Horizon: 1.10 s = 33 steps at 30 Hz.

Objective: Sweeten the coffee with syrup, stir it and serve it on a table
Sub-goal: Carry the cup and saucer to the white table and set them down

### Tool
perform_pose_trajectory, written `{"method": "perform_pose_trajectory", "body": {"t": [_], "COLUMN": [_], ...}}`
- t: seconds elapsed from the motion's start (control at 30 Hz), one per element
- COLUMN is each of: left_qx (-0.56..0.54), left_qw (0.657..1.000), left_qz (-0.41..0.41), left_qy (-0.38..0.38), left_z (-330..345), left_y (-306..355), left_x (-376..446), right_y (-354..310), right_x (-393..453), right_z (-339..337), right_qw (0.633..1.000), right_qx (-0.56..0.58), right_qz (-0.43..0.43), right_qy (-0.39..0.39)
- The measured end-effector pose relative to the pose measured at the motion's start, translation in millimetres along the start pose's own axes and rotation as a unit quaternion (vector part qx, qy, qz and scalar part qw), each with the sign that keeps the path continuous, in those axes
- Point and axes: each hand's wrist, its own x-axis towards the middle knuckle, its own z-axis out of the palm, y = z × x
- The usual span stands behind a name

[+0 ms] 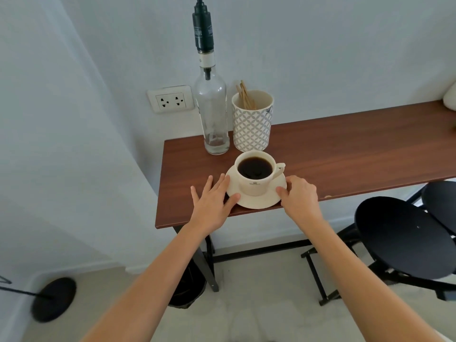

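Note:
A cream cup full of black coffee stands on a cream saucer near the front edge of the brown wooden table. My left hand lies flat on the table left of the saucer, fingers spread, with the thumb touching the rim. My right hand is curled at the saucer's right rim, thumb on top of it. Behind the cup stands a clear glass syrup bottle with a black pump. Next to it is a patterned holder with wooden stir sticks.
The table stands against a white wall with a double socket. Two black round stools are at the right, by the table's front. A black bin sits under the table and a black lamp base is on the floor at left.

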Motion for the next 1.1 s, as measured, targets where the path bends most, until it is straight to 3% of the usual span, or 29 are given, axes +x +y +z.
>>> {"method": "perform_pose_trajectory", "body": {"t": [0.2,0.33,0.43,0.83,1.1], "left_qx": [0.003,-0.001,-0.003,-0.039,-0.212], "left_qw": [1.0,0.999,0.999,0.999,0.972], "left_qz": [0.02,0.028,0.032,-0.003,-0.085], "left_qy": [-0.016,-0.025,-0.029,0.001,0.06], "left_z": [0,-1,0,18,28], "left_y": [-3,-4,-4,18,48], "left_x": [-6,-9,-13,-54,-120], "right_y": [-2,3,9,32,44], "right_x": [-27,-37,-44,-63,-81], "right_z": [8,11,12,0,-29], "right_qw": [0.973,0.897,0.856,0.833,0.837], "right_qx": [0.212,0.418,0.489,0.515,0.477], "right_qz": [0.083,0.1,0.098,0.109,0.065], "right_qy": [-0.049,-0.107,-0.136,-0.168,-0.259]}}
